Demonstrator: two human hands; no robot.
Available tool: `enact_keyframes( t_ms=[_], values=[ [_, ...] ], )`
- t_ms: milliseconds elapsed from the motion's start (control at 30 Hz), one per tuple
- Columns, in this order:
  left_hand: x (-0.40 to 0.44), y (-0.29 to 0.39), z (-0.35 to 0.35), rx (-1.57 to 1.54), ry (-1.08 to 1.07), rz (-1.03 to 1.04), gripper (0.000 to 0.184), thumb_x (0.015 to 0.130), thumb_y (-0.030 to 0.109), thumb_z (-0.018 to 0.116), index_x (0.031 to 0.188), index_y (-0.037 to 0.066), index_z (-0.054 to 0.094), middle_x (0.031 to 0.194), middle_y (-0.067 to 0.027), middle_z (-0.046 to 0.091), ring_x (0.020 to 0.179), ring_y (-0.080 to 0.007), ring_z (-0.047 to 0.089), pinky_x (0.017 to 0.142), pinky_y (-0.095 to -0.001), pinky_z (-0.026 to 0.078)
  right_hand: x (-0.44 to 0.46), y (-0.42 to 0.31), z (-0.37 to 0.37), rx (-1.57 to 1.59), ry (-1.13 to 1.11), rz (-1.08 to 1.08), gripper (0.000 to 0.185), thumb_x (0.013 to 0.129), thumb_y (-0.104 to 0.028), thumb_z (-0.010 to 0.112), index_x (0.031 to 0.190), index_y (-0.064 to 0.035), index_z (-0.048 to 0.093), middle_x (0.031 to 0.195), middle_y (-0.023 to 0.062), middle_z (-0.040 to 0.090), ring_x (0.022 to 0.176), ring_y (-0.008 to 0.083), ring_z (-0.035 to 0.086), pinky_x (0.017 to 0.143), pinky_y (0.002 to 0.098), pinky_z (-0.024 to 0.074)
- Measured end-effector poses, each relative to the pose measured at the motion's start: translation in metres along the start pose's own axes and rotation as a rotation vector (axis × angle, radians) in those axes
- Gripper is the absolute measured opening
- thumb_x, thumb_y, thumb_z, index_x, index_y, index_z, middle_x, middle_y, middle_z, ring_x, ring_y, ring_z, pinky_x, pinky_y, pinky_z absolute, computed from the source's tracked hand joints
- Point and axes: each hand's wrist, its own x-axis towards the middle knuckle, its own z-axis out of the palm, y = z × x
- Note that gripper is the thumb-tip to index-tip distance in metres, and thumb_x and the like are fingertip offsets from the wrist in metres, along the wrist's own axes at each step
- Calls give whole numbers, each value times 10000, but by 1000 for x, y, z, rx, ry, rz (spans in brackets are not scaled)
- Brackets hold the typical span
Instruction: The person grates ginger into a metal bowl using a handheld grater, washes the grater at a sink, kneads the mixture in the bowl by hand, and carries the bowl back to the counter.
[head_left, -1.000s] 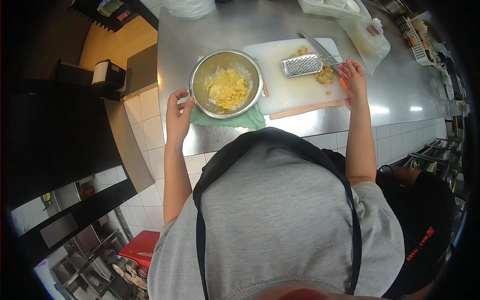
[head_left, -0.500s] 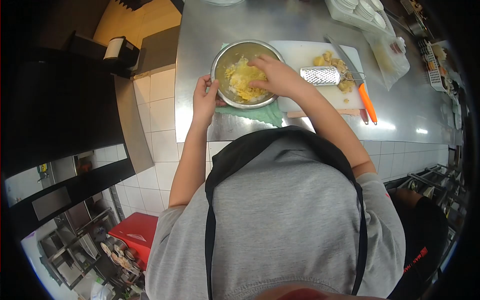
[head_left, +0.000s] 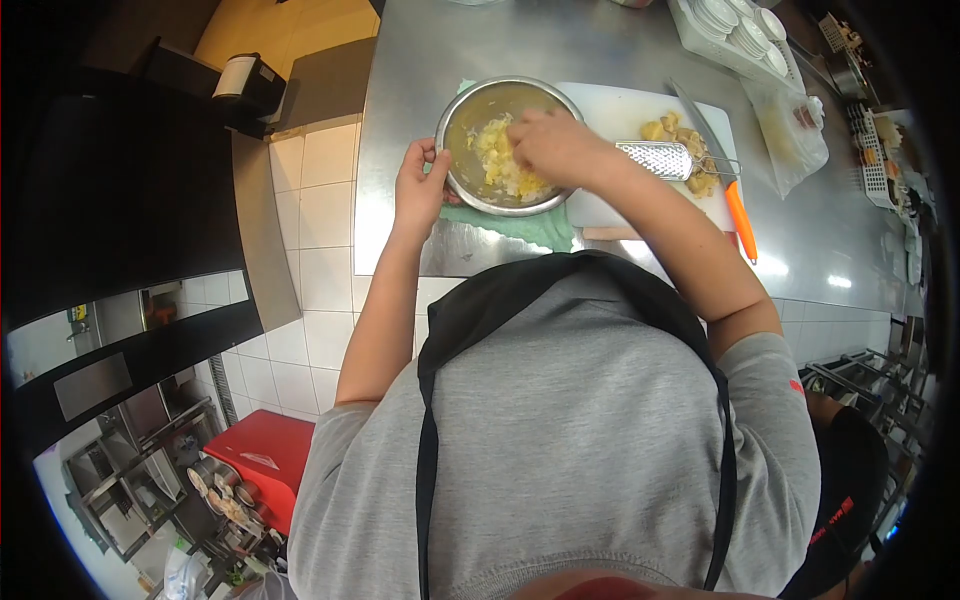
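- Tabletop (head_left: 430, 50): bare metal, shiny; carries everything noted below.
- White board (head_left: 600, 105): flat, just right of the bowl, partly beneath the right forearm (head_left: 685, 230).
- Metal bowl (head_left: 508, 93): near the tabletop's close edge, on the cloth. Lopsided pressing could tip or slide it.
- Green cloth (head_left: 535, 230): rumpled under the bowl, one side sticking out toward the person. If it bunches or slips, the bowl probably goes with it.
- Orange-handled knife (head_left: 741, 222): lies slantwise at the board's right side, handle past its edge. A careless elbow or sleeve could knock it.
- Grater (head_left: 655, 159): tilted against the chunks, wire handle across the blade. A forearm brushing it might scrape skin or shift the knife.
- Yellow-and-white mixture (head_left: 498, 155): loose, shredded-looking, in the bowl. Hasty strokes could throw bits over the rim.
- Right hand (head_left: 560, 148): in the bowl, fingers half curled into the mixture; blurred, cannot tell whether anything is gripped.
- Left hand (head_left: 420, 190): partly closed on the bowl's left rim, thumb at the edge, fingers lower. Weak hold invites spinning.
- Pale brown chunks (head_left: 685, 140): heaped around the grater; a bump could scatter them.
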Motion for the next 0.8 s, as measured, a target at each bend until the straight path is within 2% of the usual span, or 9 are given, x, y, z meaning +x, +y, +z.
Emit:
enact_keyframes(
  t_ms=[133, 233, 333, 433, 500, 533, 633, 733, 800],
  values=[
    [-2, 2, 1, -3, -17, -16, 255, 877, 174, 501, 1066, 9, 455, 805, -21, 509, 528, -53, 494, 439, -184, 443, -8, 22, -12, 110, 144, 64, 186, 675, -109, 623, 859, -97, 646, 983, 16, 543, 998, 210, 482, 801, 355, 432],
    [-3, 5, 2, -12, -11, -31, 258, 881, 173, 493, 1077, 11, 449, 788, -21, 518, 530, -55, 500, 436, -182, 441, -13, 9, -16, 242, -61, 156, 279, 648, -107, 651, 925, -90, 622, 1002, 38, 526, 996, 228, 488, 809, 363, 431],
    [0, 0, 1, 4, -36, -11, 264, 884, 174, 487, 1087, 12, 441, 771, -19, 521, 539, -58, 510, 436, -184, 443, -7, 0, 3, 68, -53, 34, 361, 660, -140, 665, 1009, -104, 585, 1004, 53, 511, 979, 245, 502, 806, 360, 438],
    [-2, 3, 3, 9, -26, -16, 266, 887, 172, 481, 1096, 15, 433, 760, -17, 522, 546, -60, 517, 436, -187, 447, 10, 9, 21, -206, 155, 5, 396, 694, -254, 676, 1047, -112, 565, 1077, 64, 498, 992, 260, 513, 804, 354, 453],
    [-1, 1, 1, 7, -36, -28, 276, 887, 175, 481, 1108, 20, 424, 768, -20, 520, 549, -64, 520, 441, -195, 453, 15, 20, 24, -57, 365, 104, 422, 684, -218, 678, 1071, -118, 544, 1034, 59, 495, 983, 248, 507, 818, 376, 433],
    [-1, 2, 1, 6, -50, -40, 286, 887, 178, 481, 1120, 25, 415, 776, -22, 519, 551, -68, 523, 445, -203, 460, 15, 18, 22, -56, 365, 102, 422, 684, -218, 678, 1071, -118, 544, 1034, 59, 495, 983, 248, 507, 818, 376, 433],
    [-10, 11, 9, -59, -11, -94, 316, 888, 182, 482, 1151, 35, 390, 800, -29, 516, 569, -82, 535, 463, -222, 477, 10, 5, 22, 128, 250, 382, 368, 690, -173, 650, 1038, -119, 546, 1045, 62, 492, 977, 252, 502, 817, 369, 436],
    [-5, 7, 12, -126, -5, -64, 345, 885, 187, 487, 1174, 40, 369, 819, -32, 506, 598, -96, 545, 480, -238, 491, 9, -7, 30, 113, 354, 267, 297, 695, -159, 635, 982, -120, 569, 1056, 48, 500, 958, 259, 505, 824, 361, 436],
    [-5, 7, 11, -126, 4, -64, 339, 884, 178, 486, 1168, 35, 370, 876, -40, 479, 626, -114, 559, 476, -239, 498, 8, -5, 26, 294, 200, -95, 217, 713, -167, 625, 923, -121, 592, 1030, 36, 517, 932, 267, 508, 814, 371, 433]
  ],
)
